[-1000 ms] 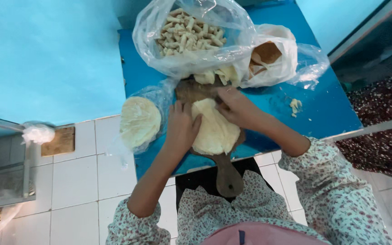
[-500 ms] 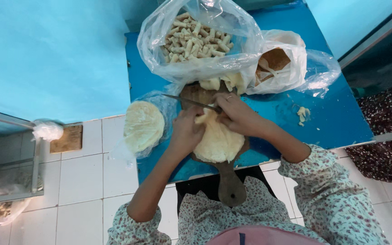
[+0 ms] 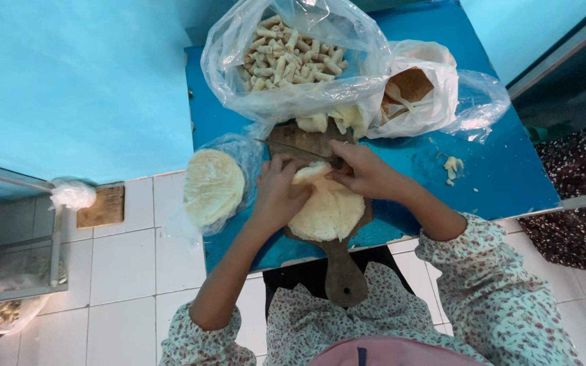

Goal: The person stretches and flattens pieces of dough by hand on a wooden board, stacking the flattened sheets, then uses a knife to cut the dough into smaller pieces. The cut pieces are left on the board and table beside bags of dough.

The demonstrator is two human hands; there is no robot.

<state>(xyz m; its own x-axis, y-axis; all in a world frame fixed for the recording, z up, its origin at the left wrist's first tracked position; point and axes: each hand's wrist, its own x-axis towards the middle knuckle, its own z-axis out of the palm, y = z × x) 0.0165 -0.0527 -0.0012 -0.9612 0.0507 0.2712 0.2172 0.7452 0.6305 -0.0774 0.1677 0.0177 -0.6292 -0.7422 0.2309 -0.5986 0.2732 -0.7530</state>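
Head view: I see L hand [image 3: 278,193] pressed flat on the dough round [image 3: 327,207], fingers together, likely pinning it to the wooden board [image 3: 337,271]. R hand [image 3: 367,173] has fingers closed round a knife [image 3: 300,150], blade lying across the round's far edge. Count: 1 board, 1 knife, 1 more flat round [image 3: 213,186] in plastic at left, 1 clear bag of cut pieces [image 3: 286,54], 1 white bag [image 3: 418,88], all on the blue table [image 3: 503,176].

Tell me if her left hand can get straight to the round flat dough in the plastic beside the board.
Probably yes. The left hand rests on the dough sheet on the wooden board, and the round flat dough lies just to its left on the blue table, with nothing between. Its loose plastic wrap looks open on top.
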